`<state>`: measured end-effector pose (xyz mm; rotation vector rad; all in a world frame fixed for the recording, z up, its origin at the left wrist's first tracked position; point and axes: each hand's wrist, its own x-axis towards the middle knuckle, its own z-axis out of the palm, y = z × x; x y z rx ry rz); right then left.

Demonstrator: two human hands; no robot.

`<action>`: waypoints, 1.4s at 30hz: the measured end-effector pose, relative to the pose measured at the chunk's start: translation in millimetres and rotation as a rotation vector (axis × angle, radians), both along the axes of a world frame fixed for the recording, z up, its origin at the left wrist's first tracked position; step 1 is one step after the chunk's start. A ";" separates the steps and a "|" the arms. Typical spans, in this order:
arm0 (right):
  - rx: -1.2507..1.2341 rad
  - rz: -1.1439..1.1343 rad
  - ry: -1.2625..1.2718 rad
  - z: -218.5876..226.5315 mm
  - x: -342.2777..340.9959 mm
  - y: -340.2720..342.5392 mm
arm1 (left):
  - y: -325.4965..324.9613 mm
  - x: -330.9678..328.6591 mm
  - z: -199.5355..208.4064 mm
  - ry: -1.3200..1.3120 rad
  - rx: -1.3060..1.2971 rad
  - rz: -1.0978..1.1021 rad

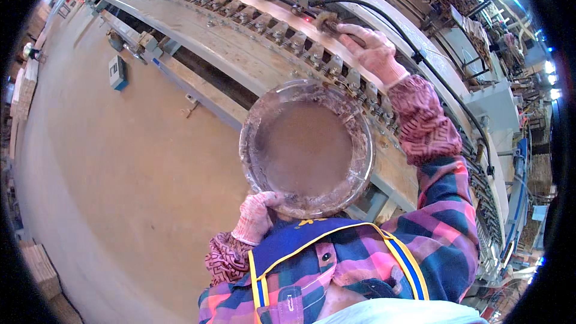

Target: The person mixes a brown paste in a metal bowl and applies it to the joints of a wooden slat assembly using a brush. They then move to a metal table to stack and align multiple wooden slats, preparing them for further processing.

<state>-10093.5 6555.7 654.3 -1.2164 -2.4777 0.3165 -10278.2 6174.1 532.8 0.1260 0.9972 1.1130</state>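
Observation:
My left hand [257, 216], in a pinkish knit glove, grips the near-left rim of a round basin [365, 144] with thumb over the edge. The basin has a clear-looking, crusted wall and holds a smooth brown substance; I cannot tell if it is liquid or powder. My right hand [373, 51], gloved the same way, is stretched out over the machine and closed around the handle of a brush [327, 23]. The brush's round brown head is at a long pale wood strip [264, 7] in the machine; whether it touches is unclear.
A long machine [198, 30] with a row of clamp-like metal fittings runs from far left to near right. A black cable [396, 21] arches beside my right hand. A grey-blue box [117, 72] stands on the floor at left. Stacked boards [42, 270] lie at lower left.

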 end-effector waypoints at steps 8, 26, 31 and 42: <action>0.106 -0.140 -0.352 -15.2 -53.9 50.8 | 9.9 -23.5 15.5 0.058 0.036 -0.047; -0.652 -0.250 0.685 36.8 92.2 -140.4 | 54.4 9.1 7.9 -0.191 -0.195 -0.072; -0.283 -0.112 0.533 9.2 176.9 -167.4 | 72.9 80.1 -15.4 0.085 0.074 -0.072; -0.198 -0.417 0.683 29.9 480.7 -439.8 | -86.3 379.1 94.2 0.276 -0.005 -0.250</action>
